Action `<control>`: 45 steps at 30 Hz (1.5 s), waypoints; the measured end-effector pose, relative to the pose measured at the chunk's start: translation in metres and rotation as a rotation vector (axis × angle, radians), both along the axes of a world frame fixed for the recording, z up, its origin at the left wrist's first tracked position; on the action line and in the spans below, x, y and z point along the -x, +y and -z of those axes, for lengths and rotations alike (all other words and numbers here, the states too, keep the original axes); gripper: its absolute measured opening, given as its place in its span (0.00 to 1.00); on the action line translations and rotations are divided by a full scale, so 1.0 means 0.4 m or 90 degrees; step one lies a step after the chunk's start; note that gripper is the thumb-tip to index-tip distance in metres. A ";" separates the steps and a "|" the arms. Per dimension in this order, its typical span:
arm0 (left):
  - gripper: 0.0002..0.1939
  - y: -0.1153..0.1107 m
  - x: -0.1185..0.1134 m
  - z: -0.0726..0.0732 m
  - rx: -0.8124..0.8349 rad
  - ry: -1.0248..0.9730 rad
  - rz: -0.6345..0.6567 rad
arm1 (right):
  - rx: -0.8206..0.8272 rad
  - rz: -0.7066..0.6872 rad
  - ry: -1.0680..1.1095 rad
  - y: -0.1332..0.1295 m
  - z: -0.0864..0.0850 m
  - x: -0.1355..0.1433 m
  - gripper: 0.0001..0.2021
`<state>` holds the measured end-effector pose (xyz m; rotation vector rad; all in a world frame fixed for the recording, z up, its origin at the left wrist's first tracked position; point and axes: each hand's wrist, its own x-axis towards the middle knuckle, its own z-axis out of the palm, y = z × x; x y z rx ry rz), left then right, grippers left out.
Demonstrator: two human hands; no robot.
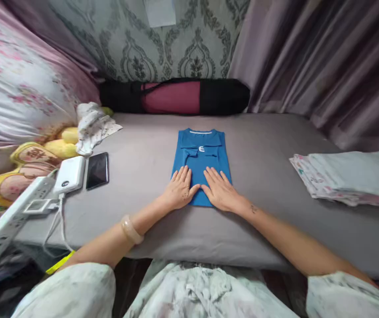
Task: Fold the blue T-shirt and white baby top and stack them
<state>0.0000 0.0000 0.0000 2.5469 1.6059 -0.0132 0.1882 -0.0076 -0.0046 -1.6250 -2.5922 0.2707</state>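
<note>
A blue T-shirt lies folded into a narrow rectangle on the grey sheet, its collar at the far end. A small white letter mark shows on its front, with a few raised creases around it. My left hand rests flat on the near left part of the shirt, fingers stretched forward. On the near right part my right hand lies flat too, fingers slightly spread. The two thumbs almost meet in the middle. Neither hand grips the cloth.
Folded pale clothes are stacked at the right. To the left are a phone, a white power bank with cables, a power strip and a yellow plush toy. A black-and-pink long bag lies along the wall.
</note>
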 end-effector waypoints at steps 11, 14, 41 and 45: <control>0.34 -0.125 0.036 -0.016 -0.083 -0.048 0.133 | -0.029 -0.106 0.019 -0.123 -0.054 -0.013 0.29; 0.34 -0.148 0.043 -0.012 -0.064 -0.042 0.150 | -0.040 -0.135 0.014 -0.146 -0.048 -0.010 0.28; 0.14 -0.080 0.068 -0.049 -0.195 -0.060 0.304 | -0.121 -0.119 0.101 -0.106 -0.052 -0.070 0.25; 0.16 -0.088 0.128 -0.049 -0.213 -0.072 0.297 | -0.131 -0.109 0.088 -0.109 -0.050 -0.120 0.26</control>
